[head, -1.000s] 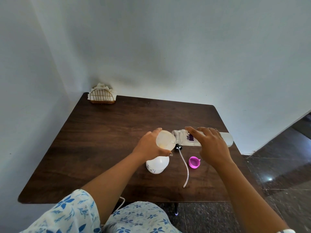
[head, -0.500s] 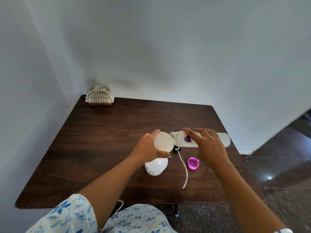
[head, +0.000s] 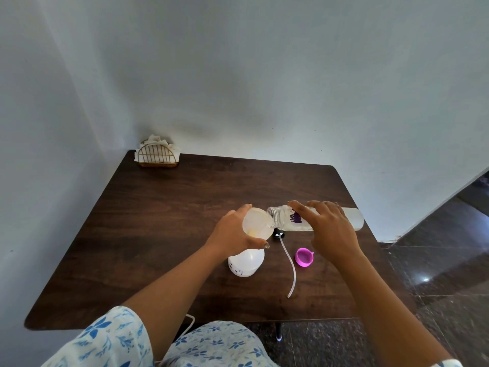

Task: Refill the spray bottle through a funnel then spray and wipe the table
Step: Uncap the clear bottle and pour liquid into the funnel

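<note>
Head view, centre of frame: left hand (head: 232, 234) wrapped around the funnel (head: 258, 224), steadying it on top of the white spray bottle (head: 245, 264) that stands on the dark table (head: 158, 221). Right hand (head: 330, 231) grips a clear water bottle (head: 317, 219) from above, fingers curled over its middle, bottle tipped nearly flat with its open mouth at the funnel rim. Step in hand: the refill pour (no stream is visible, too small to tell if liquid is running). To the right of the spray bottle the spray head (head: 279, 235) lies on the table with its tube (head: 291, 268) trailing toward the lower edge; pink cap (head: 304, 257) just beside the tube, under the right wrist. Napkin holder (head: 158, 154) at upper left corner of the table, well apart. Next move likely calls for keeping the mouth over the funnel, levelling the bottle before overflow, then lifting the funnel off and screwing the spray head back on.
</note>
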